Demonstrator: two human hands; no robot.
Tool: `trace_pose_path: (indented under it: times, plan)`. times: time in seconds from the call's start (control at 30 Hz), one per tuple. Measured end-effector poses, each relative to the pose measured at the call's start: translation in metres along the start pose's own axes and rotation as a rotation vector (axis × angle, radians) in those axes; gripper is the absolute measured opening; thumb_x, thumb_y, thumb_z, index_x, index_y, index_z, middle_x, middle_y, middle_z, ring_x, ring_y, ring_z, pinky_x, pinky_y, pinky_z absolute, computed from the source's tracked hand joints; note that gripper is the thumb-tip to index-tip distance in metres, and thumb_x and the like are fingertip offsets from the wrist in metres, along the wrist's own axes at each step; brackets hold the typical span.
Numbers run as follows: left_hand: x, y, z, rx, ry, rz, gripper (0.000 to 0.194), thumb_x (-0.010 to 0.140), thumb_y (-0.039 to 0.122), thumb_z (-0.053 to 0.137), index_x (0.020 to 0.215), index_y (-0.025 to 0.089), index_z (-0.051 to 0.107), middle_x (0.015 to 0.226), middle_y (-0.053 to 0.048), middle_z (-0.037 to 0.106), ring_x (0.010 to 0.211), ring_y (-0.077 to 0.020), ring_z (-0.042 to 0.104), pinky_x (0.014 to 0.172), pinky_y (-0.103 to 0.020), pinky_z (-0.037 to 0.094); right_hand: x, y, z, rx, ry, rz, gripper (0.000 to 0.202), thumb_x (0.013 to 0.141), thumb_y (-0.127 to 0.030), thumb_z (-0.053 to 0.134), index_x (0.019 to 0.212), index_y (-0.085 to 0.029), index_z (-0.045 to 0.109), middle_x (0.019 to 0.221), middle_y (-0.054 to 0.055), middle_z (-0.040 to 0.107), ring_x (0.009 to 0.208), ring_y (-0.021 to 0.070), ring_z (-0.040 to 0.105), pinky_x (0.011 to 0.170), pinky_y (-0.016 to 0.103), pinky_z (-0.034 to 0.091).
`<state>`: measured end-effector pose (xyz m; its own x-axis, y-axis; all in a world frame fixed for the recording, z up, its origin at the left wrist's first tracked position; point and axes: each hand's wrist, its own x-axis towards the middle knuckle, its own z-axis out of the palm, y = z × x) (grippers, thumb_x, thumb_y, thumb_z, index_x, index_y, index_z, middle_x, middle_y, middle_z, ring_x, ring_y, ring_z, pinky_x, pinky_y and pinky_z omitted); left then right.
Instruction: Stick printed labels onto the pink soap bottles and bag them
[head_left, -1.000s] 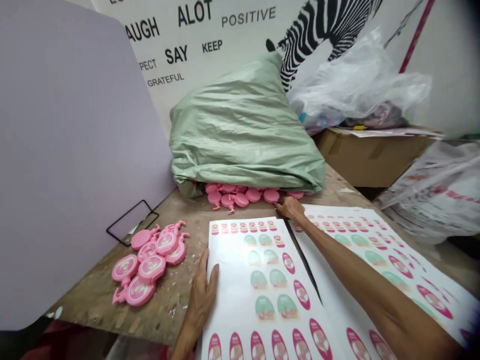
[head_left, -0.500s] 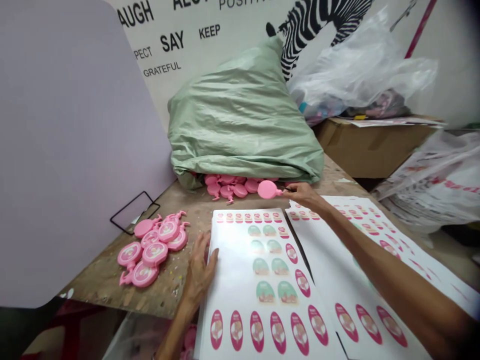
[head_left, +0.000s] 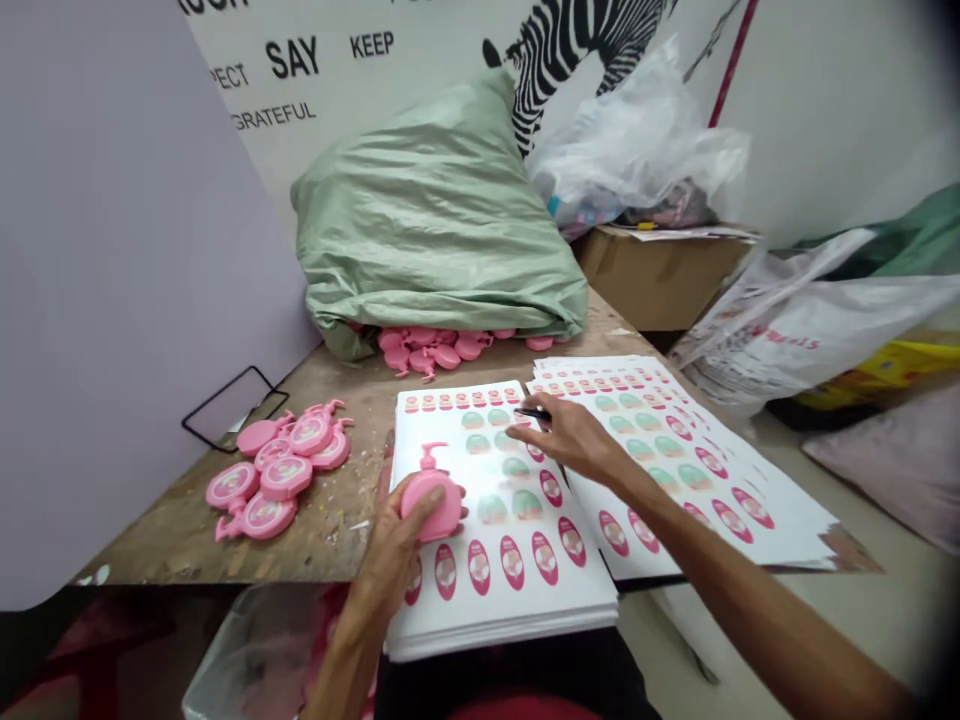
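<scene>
My left hand [head_left: 397,540] grips a flat, round pink pump bottle [head_left: 433,508], thumb across its plain face and pump upward. It is above a stack of sticker sheets [head_left: 517,605] printed with pink ovals and green arched labels. Over the sheet's upper right side, my right hand [head_left: 574,437] pinches a thin dark tool [head_left: 534,413] whose kind I cannot make out. To the left lies a small pile of pink toy bottles [head_left: 286,476], most with a printed label on the face.
More pink bottles [head_left: 420,352] spill from under a large green sack [head_left: 442,220] at the back. A second spread of sticker sheets [head_left: 622,460] lies at right. A black wire frame [head_left: 232,410] is at left; a cardboard box [head_left: 652,275] stands behind right.
The pink bottle has come from the sack's mouth, where my right hand was, into my left hand. My right hand has drawn back over the sheets. The view has shifted right.
</scene>
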<state>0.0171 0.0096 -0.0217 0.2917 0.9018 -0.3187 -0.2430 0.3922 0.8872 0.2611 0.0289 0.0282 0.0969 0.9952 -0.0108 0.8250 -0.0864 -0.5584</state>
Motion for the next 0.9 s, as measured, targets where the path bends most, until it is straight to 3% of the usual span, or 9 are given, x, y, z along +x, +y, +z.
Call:
trace_pose_path:
  times: [0.1, 0.27, 0.43, 0.6, 0.7, 0.9]
  plan:
    - [-0.011, -0.009, -0.013, -0.098, 0.167, 0.039, 0.059, 0.067, 0.045, 0.079, 0.112, 0.012, 0.059, 0.095, -0.013, 0.074, 0.071, -0.0201, 0.072, 0.065, -0.029, 0.059, -0.032, 0.022, 0.026, -0.182, 0.039, 0.253, 0.059, 0.077, -0.060, 0.060, 0.117, -0.016, 0.058, 0.105, 0.014, 0.068, 0.094, 0.0291, 0.063, 0.072, 0.034, 0.044]
    - [-0.014, -0.025, -0.018, -0.023, 0.249, 0.140, 0.060, 0.067, 0.050, 0.077, 0.111, 0.012, 0.061, 0.084, -0.011, 0.074, 0.062, -0.0189, 0.070, 0.044, -0.019, 0.048, -0.062, 0.017, 0.054, -0.188, 0.084, 0.337, 0.051, 0.081, -0.057, 0.053, 0.115, -0.019, 0.058, 0.111, 0.013, 0.067, 0.105, 0.0309, 0.061, 0.076, 0.038, 0.046]
    - [-0.011, -0.033, -0.016, 0.076, 0.323, 0.234, 0.069, 0.069, 0.053, 0.074, 0.123, 0.014, 0.057, 0.071, -0.005, 0.071, 0.039, -0.0102, 0.057, 0.030, -0.015, 0.030, -0.062, 0.025, 0.057, -0.072, 0.153, 0.422, 0.065, 0.076, -0.061, 0.057, 0.122, -0.015, 0.051, 0.112, 0.014, 0.067, 0.100, 0.0292, 0.065, 0.073, 0.036, 0.047]
    - [-0.012, -0.038, -0.016, 0.141, 0.383, 0.323, 0.060, 0.070, 0.049, 0.073, 0.118, 0.015, 0.062, 0.072, -0.004, 0.070, 0.047, -0.0119, 0.060, 0.036, -0.017, 0.039, -0.063, 0.038, 0.059, -0.109, 0.200, 0.396, 0.065, 0.080, -0.062, 0.051, 0.124, -0.015, 0.049, 0.107, 0.014, 0.068, 0.095, 0.0293, 0.066, 0.069, 0.035, 0.046]
    - [-0.012, -0.040, -0.016, 0.160, 0.409, 0.360, 0.057, 0.071, 0.045, 0.073, 0.120, 0.017, 0.062, 0.075, -0.004, 0.071, 0.055, -0.0146, 0.064, 0.043, -0.020, 0.046, -0.069, 0.037, 0.065, -0.153, 0.199, 0.339, 0.056, 0.082, -0.063, 0.049, 0.114, -0.017, 0.057, 0.099, 0.013, 0.069, 0.093, 0.0289, 0.066, 0.069, 0.035, 0.046]
    - [-0.012, -0.039, -0.013, 0.203, 0.416, 0.431, 0.047, 0.070, 0.041, 0.074, 0.109, 0.017, 0.065, 0.077, -0.004, 0.069, 0.061, -0.0159, 0.066, 0.047, -0.021, 0.049, -0.082, 0.024, 0.076, -0.251, 0.320, 0.224, 0.031, 0.089, -0.045, 0.052, 0.100, -0.017, 0.061, 0.105, 0.015, 0.065, 0.107, 0.0291, 0.058, 0.084, 0.037, 0.044]
